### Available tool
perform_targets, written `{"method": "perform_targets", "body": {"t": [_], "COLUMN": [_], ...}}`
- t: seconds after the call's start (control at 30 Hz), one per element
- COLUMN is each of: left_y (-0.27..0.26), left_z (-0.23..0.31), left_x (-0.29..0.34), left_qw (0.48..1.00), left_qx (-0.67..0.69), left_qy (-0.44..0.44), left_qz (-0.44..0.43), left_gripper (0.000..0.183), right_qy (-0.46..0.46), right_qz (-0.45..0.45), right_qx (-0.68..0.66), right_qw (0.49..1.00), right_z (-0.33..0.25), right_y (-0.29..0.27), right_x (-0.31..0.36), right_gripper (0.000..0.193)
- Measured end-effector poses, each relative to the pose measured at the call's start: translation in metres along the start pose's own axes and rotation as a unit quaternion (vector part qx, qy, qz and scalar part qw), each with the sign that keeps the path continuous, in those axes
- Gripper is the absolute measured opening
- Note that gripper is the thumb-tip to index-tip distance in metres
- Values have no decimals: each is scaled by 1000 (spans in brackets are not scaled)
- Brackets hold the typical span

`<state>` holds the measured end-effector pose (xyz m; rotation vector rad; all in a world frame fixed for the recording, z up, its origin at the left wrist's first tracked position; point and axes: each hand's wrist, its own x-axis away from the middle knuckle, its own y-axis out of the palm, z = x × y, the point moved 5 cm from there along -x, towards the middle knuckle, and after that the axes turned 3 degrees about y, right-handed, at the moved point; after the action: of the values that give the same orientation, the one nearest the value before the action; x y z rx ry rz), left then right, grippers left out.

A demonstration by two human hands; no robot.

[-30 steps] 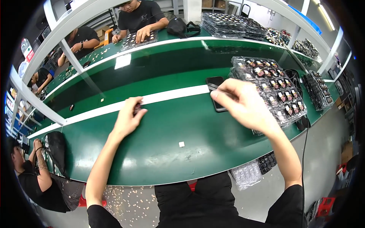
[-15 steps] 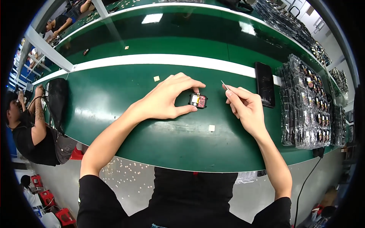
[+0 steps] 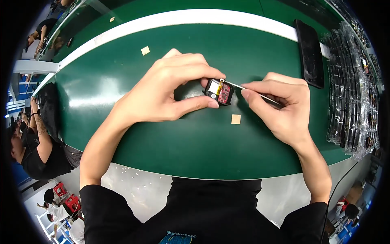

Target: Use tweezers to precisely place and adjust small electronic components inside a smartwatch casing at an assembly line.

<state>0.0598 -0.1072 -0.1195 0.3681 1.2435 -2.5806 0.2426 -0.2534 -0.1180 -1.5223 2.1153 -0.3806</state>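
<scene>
Seated person (image 3: 33, 162): at half past 8, with hours read from the black-framed module (image 3: 224, 95) and 12 pointing away from the wearer; dark shirt, forearm raised.
Black bag (image 3: 49, 105): at 9, on the left end of the green bench (image 3: 174, 150), just beside that person.
Far square (image 3: 145, 50): small, pale, flat on the bench at 10.
Left hand (image 3: 162, 83): at 9, clamped on the module, thumb at its 7 o'clock edge, forefinger at its 12.
Module: between the two hands over the bench, its open face showing a white block, a yellow strip and a red circuit board.
Near square (image 3: 236, 119): pale, flat on the bench at 5, near the module.
Thin metal tool (image 3: 266, 98): tip at the module's 1 o'clock edge; cannot tell whether it touches.
Right hand (image 3: 286, 105): at 3, thumb and forefinger pinched together on the tool.
Black phone (image 3: 309, 53): at 2, flat.
Clear trays (image 3: 351, 89): stacked at 3, right of the phone.
</scene>
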Motion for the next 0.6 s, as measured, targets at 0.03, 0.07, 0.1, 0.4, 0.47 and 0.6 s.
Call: {"method": "perform_targets", "body": {"t": [0.03, 0.07, 0.1, 0.4, 0.47, 0.6], "left_y": [-1, 0, 0, 1, 1, 0], "left_z": [-1, -1, -2, -7, -5, -5], "left_x": [-2, -2, -2, 0, 0, -1], "left_qw": [1000, 1000, 1000, 1000, 1000, 1000], "left_qx": [4, 10, 5, -3, -4, -6], "left_qy": [-9, -17, -19, -18, -21, -25], "left_qz": [-7, -8, -9, -13, -14, -18], "left_gripper": [54, 54, 55, 56, 56, 56], "right_qy": [-4, 6, -10, -36, -35, -33], "right_qz": [10, 6, 0, -2, -2, 1], "right_qx": [13, 10, 21, 46, 40, 39], "right_qw": [1000, 1000, 1000, 998, 999, 999], "right_z": [0, 1, -1, -2, -2, -4], "right_y": [2, 4, 5, 9, 10, 9], "right_x": [-2, 0, -1, -2, -1, -1], "right_gripper": [10, 10, 12, 13, 13, 13]}}
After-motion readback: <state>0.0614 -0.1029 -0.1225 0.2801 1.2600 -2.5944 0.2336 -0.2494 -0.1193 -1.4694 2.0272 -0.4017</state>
